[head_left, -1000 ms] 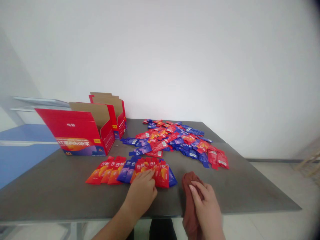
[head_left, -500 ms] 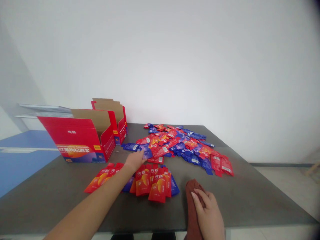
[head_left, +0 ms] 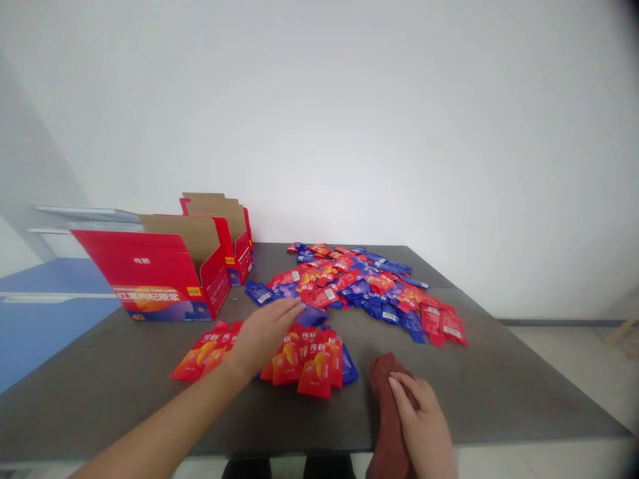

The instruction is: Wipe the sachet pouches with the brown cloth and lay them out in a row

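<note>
Dark gray tabletop under a white wall, strewn with sachets.
Left hand, fingertips closed on a purple sachet, is over the near sachet row; right hand pinches reddish-brown cloth at the near edge; the sachet pile lies farther, red cartons left.

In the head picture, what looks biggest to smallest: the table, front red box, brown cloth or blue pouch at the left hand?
1. Table
2. Front red box
3. Brown cloth, partly behind the right hand
4. Blue pouch at the left hand
</note>
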Available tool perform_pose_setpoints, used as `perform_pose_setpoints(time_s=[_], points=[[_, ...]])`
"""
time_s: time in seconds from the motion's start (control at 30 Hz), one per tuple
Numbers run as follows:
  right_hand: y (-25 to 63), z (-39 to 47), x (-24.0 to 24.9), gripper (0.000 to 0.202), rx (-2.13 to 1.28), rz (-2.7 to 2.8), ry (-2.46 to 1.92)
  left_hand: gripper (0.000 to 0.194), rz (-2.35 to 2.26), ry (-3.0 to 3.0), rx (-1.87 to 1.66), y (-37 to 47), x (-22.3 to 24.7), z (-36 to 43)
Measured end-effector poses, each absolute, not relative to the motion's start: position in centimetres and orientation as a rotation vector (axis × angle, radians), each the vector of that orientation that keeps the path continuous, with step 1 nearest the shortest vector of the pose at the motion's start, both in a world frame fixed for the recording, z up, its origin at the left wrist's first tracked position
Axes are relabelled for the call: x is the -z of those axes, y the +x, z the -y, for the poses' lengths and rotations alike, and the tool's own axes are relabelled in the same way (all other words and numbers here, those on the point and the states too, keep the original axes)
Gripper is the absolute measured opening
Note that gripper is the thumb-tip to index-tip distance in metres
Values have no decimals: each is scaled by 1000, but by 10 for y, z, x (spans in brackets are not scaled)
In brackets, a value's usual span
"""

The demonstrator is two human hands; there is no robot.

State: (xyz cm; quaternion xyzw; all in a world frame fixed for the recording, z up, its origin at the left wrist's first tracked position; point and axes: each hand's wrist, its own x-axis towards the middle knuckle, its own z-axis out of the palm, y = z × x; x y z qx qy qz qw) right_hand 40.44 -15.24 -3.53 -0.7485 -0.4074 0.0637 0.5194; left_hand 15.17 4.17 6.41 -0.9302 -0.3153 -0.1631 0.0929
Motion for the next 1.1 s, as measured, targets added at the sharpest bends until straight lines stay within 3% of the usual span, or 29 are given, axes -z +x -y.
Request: perform_pose_setpoints(time_s=[0.2,0.4,0.47,0.6,0.67,0.8,0.9,1.0,1.1], points=[[367,182,-21,41,-729,1146,-1539,38,161,-2833,1028,140,-48,70],[341,197,-30,38,-1082,1143,-1376,31,-46,-2873,998,142,-52,86],[340,199,-24,35,-1022,1096,-1383,32,157,-2889,1164,142,-46,90],[333,203,-12,31,-855,1099,-1409,20,1247,-3186,1673,151,-32,109],[327,205,-9,29,-774,1136,-1415,32,1685,-3449,1767,157,-31,119],[339,212,-9,22,-624,1259,-1467,32,2110,-3435,2019,161,-40,132],[363,220,-15,11,-291,1263,-1510,28,2319,-3263,1971,158,-50,138],[365,223,-24,38,-40,1254,-1480,24,2449,-3140,2006,162,-54,145],[330,221,-28,48,-295,1347,-1427,18,2552,-2995,2392,171,-45,147]])
